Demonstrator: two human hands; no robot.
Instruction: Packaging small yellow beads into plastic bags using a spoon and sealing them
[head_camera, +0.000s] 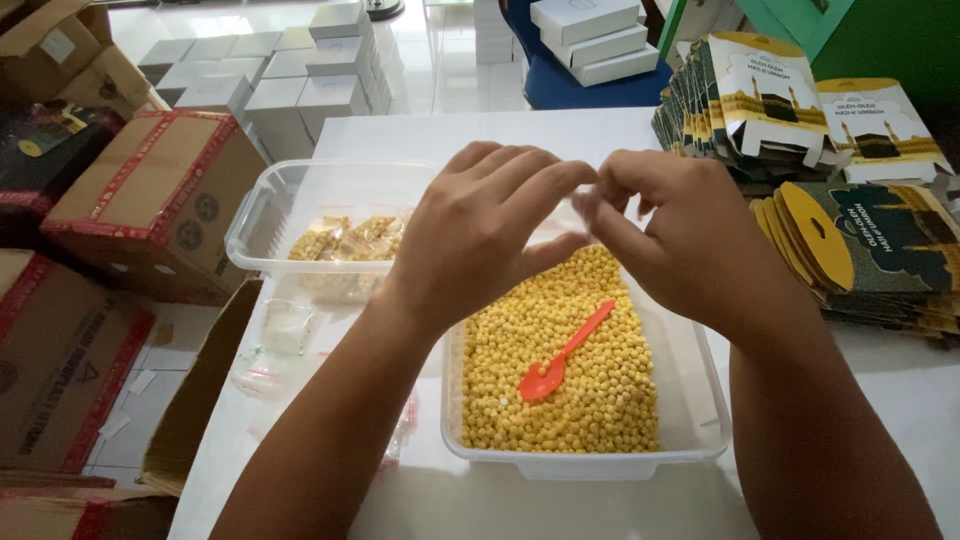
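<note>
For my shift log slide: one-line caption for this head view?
Both hands, left hand and right hand, meet fingertip to fingertip above a clear tub of yellow chickpeas with an orange spoon.

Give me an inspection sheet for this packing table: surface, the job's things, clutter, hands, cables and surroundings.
Surface: white table.
Job's things: clear plastic tub of small yellow balls with an orange plastic spoon lying on them; second clear tub holding small filled packets.
Clutter: loose clear bags; stacks of flat printed cartons.
Hands: left hand and right hand meet fingertip to fingertip above the tub; what they pinch cannot be told.
Cables: nothing seen.
Surroundings: brown cardboard boxes, grey boxes, blue chair.
</note>
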